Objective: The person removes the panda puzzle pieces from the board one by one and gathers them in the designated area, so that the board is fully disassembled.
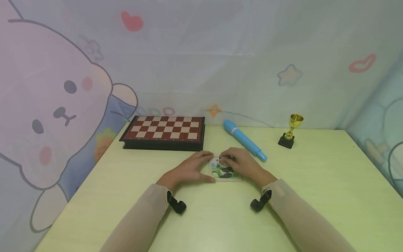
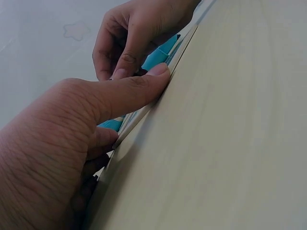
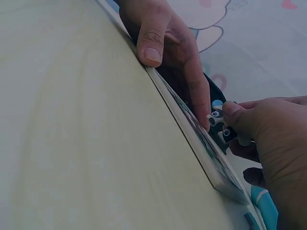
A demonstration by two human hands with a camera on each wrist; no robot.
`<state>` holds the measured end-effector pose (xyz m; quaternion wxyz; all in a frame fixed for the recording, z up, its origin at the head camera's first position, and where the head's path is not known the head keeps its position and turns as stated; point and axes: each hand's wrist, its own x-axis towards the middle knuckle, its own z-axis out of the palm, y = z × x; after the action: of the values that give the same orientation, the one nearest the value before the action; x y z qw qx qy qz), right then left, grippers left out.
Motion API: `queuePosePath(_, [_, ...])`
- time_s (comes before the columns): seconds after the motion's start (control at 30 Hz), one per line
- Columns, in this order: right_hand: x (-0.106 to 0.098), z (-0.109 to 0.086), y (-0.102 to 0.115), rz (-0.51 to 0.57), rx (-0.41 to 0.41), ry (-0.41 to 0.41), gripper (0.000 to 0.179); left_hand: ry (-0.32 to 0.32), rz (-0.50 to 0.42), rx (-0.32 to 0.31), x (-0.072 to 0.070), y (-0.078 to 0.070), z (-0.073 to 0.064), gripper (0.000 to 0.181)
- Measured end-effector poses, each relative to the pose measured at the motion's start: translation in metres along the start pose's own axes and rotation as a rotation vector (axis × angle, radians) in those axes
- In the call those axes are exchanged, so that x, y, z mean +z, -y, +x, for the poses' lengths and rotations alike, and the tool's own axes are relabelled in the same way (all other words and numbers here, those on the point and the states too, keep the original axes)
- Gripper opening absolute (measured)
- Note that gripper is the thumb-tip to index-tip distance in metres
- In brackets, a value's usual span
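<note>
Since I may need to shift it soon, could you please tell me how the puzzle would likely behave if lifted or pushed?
The puzzle would probably slide rather than tip, lying thin and flat on the table. Its straight edge suggests it is fairly stiff. Pieces might drop out if it tilts, since the right hand pinches a loose piece.

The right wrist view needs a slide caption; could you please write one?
The right hand pinches a puzzle piece with printed eyes at a puzzle board, whose edge the left hand touches.
</note>
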<state>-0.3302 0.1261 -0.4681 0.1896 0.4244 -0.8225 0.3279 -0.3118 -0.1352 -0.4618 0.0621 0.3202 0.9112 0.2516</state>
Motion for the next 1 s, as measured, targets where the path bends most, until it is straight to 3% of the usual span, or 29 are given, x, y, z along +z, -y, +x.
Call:
queuePosePath(0.27, [-0.021, -0.022, 0.004, 0.02, 0.061, 0.007, 0.018, 0.003, -0.005, -0.008, -0.001, -0.002, 0.0, 0.102])
queuePosePath(0.6, [-0.058, -0.07, -0.004, -0.046, 0.232, -0.037, 0.016, 0.009, -0.003, -0.024, -0.001, -0.002, -0.002, 0.101])
queuePosePath(0.87, [-0.081, -0.096, -0.023, -0.074, 0.291, -0.042, 0.016, -0.006, -0.01, -0.012, -0.001, -0.003, -0.001, 0.101])
queuePosePath(1.0, [-0.084, -0.099, -0.027, -0.086, 0.244, -0.031, 0.017, 0.0, -0.021, -0.009, -0.002, -0.004, -0.001, 0.102])
